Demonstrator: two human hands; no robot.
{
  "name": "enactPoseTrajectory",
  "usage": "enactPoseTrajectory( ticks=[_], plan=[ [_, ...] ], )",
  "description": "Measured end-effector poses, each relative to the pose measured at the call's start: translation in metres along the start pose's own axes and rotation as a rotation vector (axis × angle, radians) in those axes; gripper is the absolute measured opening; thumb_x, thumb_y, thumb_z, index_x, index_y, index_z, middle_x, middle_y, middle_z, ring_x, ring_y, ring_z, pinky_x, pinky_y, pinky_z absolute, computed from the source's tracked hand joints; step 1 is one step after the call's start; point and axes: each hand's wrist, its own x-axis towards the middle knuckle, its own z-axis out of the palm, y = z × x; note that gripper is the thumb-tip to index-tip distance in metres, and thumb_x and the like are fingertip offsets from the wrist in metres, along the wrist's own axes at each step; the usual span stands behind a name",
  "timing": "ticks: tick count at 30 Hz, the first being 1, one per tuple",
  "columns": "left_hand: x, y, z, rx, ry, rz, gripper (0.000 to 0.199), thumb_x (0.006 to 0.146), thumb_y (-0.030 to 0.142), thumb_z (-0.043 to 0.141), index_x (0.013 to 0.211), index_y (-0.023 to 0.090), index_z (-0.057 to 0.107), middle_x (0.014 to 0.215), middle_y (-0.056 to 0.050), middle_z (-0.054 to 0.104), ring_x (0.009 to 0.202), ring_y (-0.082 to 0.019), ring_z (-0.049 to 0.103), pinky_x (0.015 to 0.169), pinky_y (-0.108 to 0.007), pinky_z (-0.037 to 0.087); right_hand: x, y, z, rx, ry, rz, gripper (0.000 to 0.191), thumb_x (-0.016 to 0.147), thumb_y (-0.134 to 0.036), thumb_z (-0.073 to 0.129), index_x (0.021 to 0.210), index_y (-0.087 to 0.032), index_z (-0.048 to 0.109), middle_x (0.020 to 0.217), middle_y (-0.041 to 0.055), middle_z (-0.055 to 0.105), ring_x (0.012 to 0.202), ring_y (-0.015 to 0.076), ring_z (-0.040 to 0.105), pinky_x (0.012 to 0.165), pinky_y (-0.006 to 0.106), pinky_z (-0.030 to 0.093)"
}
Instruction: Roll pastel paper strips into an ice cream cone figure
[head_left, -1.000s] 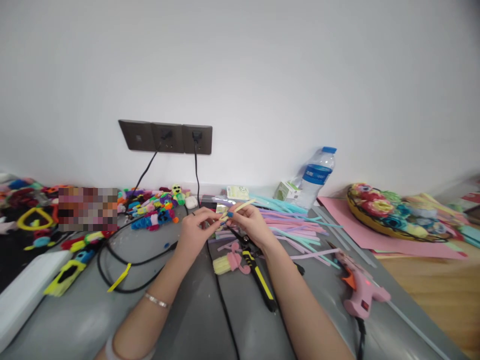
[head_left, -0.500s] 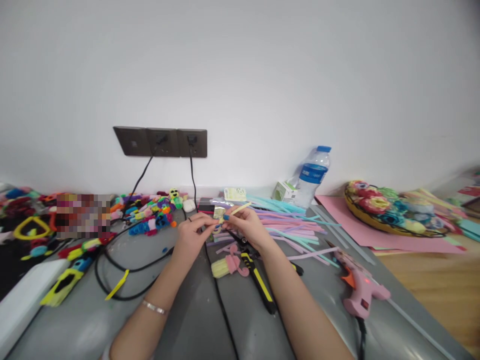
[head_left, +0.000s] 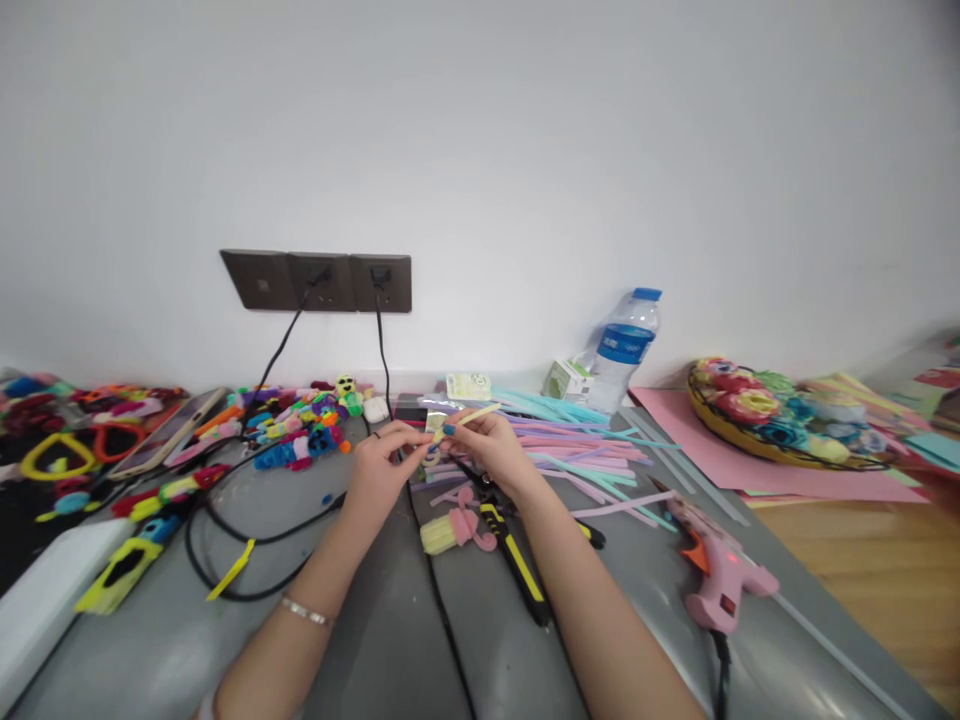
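A pale yellow pipe cleaner (head_left: 480, 412) is pinched between my two hands, its free end pointing up to the right. My left hand (head_left: 386, 465) grips its lower part with thumb and forefinger, where a small curled bit shows. My right hand (head_left: 487, 450) pinches it a little higher; the fingertips almost meet. Just below lies a small pink and yellow fuzzy figure (head_left: 454, 530). Beside it, partly under my right wrist, are pliers with black and yellow handles (head_left: 516, 565). Behind my hands spread several pastel pipe cleaners (head_left: 577, 440).
A pink glue gun (head_left: 724, 575) with a red light lies at the right. A water bottle (head_left: 626, 345) and small box (head_left: 568, 380) stand by the wall. Right of them sits a basket of flowers (head_left: 757, 415). Black cables (head_left: 442, 600), a phone (head_left: 169, 432) and colourful fuzzy pieces (head_left: 300, 440) occupy the left.
Both hands keep their pinch on the yellow pipe cleaner, with only slight finger shifts. The view has moved very slightly.
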Motion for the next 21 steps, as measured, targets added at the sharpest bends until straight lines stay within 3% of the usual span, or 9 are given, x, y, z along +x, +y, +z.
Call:
enactPoseTrajectory(
  ticks=[15,21],
  plan=[
    [0.0023,0.0004,-0.0021,-0.007,0.015,-0.037,0.009,0.082,0.02,0.066,0.082,0.02,0.076,0.082,-0.004,0.072,0.069,-0.014,0.062,0.053,-0.023,0.04,-0.0046,-0.0046,-0.0016,-0.037,-0.034,-0.084,0.03,0.064,-0.039,0.085,0.082,-0.019,0.072,0.077,0.0033,0.075,0.066,0.016,0.069,0.067,0.028,0.055],
    [0.0049,0.0042,-0.0037,-0.008,0.003,-0.03,0.009,0.084,0.021,0.064,0.085,0.02,0.073,0.083,-0.003,0.071,0.069,-0.013,0.062,0.053,-0.022,0.041,-0.0042,-0.0067,0.0,-0.112,-0.044,-0.154,0.031,0.066,-0.042,0.083,0.08,-0.019,0.069,0.072,0.0025,0.073,0.064,0.0159,0.067,0.064,0.029,0.053]
  ],
)
